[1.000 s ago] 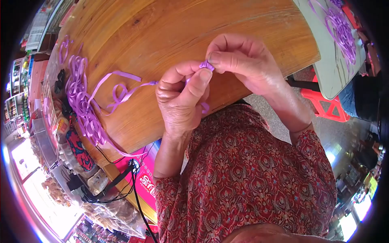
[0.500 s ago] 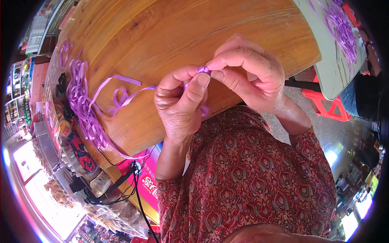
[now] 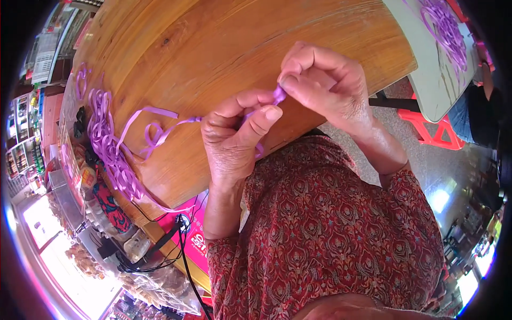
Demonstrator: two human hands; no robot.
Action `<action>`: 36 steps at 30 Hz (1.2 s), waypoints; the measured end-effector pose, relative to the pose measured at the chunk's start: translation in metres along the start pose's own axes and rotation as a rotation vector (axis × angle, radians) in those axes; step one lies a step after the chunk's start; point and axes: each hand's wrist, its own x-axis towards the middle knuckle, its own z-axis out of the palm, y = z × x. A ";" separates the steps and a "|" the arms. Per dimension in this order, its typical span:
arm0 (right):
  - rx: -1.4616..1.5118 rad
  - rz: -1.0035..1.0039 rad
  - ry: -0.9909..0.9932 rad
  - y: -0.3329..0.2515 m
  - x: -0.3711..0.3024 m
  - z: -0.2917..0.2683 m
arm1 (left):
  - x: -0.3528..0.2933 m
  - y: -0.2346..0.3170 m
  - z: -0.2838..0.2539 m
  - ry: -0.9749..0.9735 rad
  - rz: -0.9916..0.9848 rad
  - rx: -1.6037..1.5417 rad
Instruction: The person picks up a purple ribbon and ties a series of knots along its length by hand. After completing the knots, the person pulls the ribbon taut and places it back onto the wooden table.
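Between my two hands, above the wooden table [image 3: 224, 32], a short twisted piece of purple ribbon [image 3: 279, 95] is stretched. My left hand [image 3: 234, 133] grips its lower part between thumb and fingers, with more ribbon running through the palm. The upper end is pinched by thumb and forefinger of my right hand [image 3: 328, 85]. From my left hand a ribbon strand with a small knot [image 3: 193, 120] leads left, where it curls on the tabletop. A loose heap of purple ribbon [image 3: 104, 128] lies along the table's left edge.
Bags and boxes [image 3: 109, 208] crowd beyond the table's left edge, with black cables [image 3: 184, 250] and a pink box [image 3: 194, 234] below. At right stands a pale table [image 3: 432, 90] with another purple ribbon bundle [image 3: 445, 29], a red stool [image 3: 432, 130] and a person's dark-clad leg [image 3: 474, 120].
My right hand has pulled slightly up and away from the left, and the purple ribbon between them is drawn out longer. My left thumb has shifted off the ribbon's small bunched loop.
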 end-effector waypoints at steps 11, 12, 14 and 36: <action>0.008 0.025 -0.001 -0.005 -0.011 -0.013 | -0.002 0.006 0.009 0.014 -0.064 0.004; -0.009 0.018 -0.010 -0.005 -0.013 -0.015 | -0.002 0.004 0.011 0.019 -0.036 0.009; -0.018 0.044 0.007 -0.010 -0.013 -0.016 | -0.001 0.002 0.013 0.024 -0.007 0.016; -1.281 -0.799 -0.459 -0.059 0.000 -0.024 | -0.011 0.021 0.012 -0.061 -0.005 0.252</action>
